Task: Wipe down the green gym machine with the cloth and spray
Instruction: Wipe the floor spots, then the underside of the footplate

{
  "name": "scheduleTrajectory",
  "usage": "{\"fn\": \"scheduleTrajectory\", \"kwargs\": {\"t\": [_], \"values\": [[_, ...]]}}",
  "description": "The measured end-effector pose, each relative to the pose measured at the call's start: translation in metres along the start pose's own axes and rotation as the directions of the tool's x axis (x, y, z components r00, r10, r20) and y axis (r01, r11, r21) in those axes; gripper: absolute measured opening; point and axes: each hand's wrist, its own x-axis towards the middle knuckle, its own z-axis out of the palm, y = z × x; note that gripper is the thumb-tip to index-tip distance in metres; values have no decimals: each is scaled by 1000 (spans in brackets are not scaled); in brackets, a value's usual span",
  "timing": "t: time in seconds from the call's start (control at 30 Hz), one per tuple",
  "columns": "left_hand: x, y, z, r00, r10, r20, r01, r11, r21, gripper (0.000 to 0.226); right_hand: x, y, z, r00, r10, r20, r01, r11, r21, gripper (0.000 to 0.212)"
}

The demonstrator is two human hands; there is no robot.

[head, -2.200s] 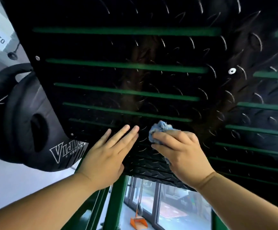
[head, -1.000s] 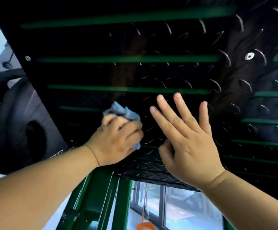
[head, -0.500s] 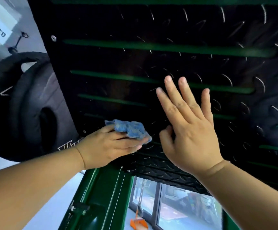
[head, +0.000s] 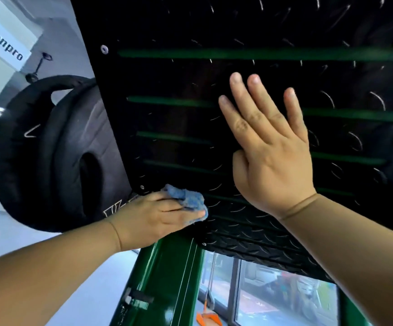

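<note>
Black studded plate (head: 261, 31) with green slats fills the upper view. At its lower left corner the left hand (head: 158, 220) grips a bunched blue cloth (head: 188, 200) against the surface, just beside the stacked black weight discs (head: 50, 156) that crowd that edge. Higher up, the right hand (head: 268, 147) lies flat on the plate, fingers straight and spread. Below the bottom edge stands a green post (head: 167, 278), with a window (head: 273, 297) to its right.

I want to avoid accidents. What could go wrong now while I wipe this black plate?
The left hand holds the blue cloth at a corner of the black plate, beside the weight plates; knuckles might strike them. The right hand presses flat on the plate and may smear it.
</note>
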Motion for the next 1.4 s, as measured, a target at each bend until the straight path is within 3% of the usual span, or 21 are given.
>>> {"fn": "scheduleTrajectory", "kwargs": {"t": [0.1, 0.2, 0.27, 0.33, 0.47, 0.57, 0.63, 0.7, 0.77, 0.87, 0.97, 1.03, 1.07, 1.1, 1.17, 1.23, 1.3, 1.33, 1.37, 1.4], "values": [[6, -14, -22, 989, -57, -135, 55, 998, -23, 44, -2, -4, 0, 999, 29, 23, -30, 999, 38, 66], [31, -42, -55, 869, -300, -393, 295, 953, -75, 37, -7, -14, 5, 997, 58, 47, -62, 993, 101, 67], [39, -46, -53, 825, -341, -451, 337, 937, -93, 33, -9, -23, 10, 996, 79, 47, -84, 990, 112, 65], [27, -31, -28, 871, -306, -385, 303, 950, -69, 34, -8, -29, 15, 993, 111, 44, -115, 988, 106, 65], [-17, -8, 4, 982, -161, -93, 159, 987, -36, 43, -11, -37, 22, 992, 106, 73, -113, 988, 102, 69], [-25, -22, -14, 982, -161, -96, 157, 986, -48, 42, -14, -41, 28, 991, 117, 59, -122, 990, 74, 70], [-16, -42, -37, 919, -314, -238, 296, 949, -110, 43, -15, -44, 32, 989, 146, 30, -148, 986, 76, 70], [-2, -63, -58, 775, -498, -390, 474, 865, -162, 45, -15, -48, 35, 985, 175, 7, -175, 981, 79, 69], [9, -72, -64, 661, -595, -456, 582, 791, -189, 47, -15, -52, 38, 980, 200, 0, -199, 976, 89, 69], [4, -44, -36, 635, -673, -379, 653, 730, -203, 69, -15, -55, 39, 978, 209, 20, -210, 973, 94, 70], [-27, 3, 2, 604, -792, -89, 753, 604, -259, 99, -16, -56, 38, 978, 207, 41, -210, 973, 94, 72], [-42, 28, 13, 590, -804, 78, 800, 568, -194, 103, -17, -55, 38, 976, 209, 57, -213, 973, 88, 74], [-43, 34, 16, 556, -825, 105, 822, 528, -213, 94, -17, -55, 38, 975, 215, 61, -219, 972, 87, 75], [-36, 35, 13, 459, -887, 56, 849, 419, -322, 80, -18, -55, 38, 975, 215, 62, -220, 971, 88, 76], [-13, 19, -2, 69, -997, -18, 830, 67, -554, 64, -18, -55, 39, 976, 210, 61, -215, 972, 91, 77], [11, 3, -7, -234, -949, 211, 718, -315, -621, 60, -18, -55, 38, 977, 206, 57, -210, 974, 88, 77], [24, -5, -9, -346, -882, 321, 644, -472, -603, 53, -18, -57, 37, 975, 211, 65, -217, 971, 102, 78], [27, -8, -8, -364, -859, 359, 620, -511, -596, 49, -18, -59, 36, 973, 215, 78, -224, 967, 120, 78], [32, -7, -10, -364, -818, 445, 614, -570, -546, 43, -18, -59, 35, 972, 213, 95, -225, 964, 142, 77], [37, -4, -15, -286, -757, 588, 753, -557, -350, 38, -20, -58, 33, 973, 198, 121, -217, 962, 168, 75]]}}
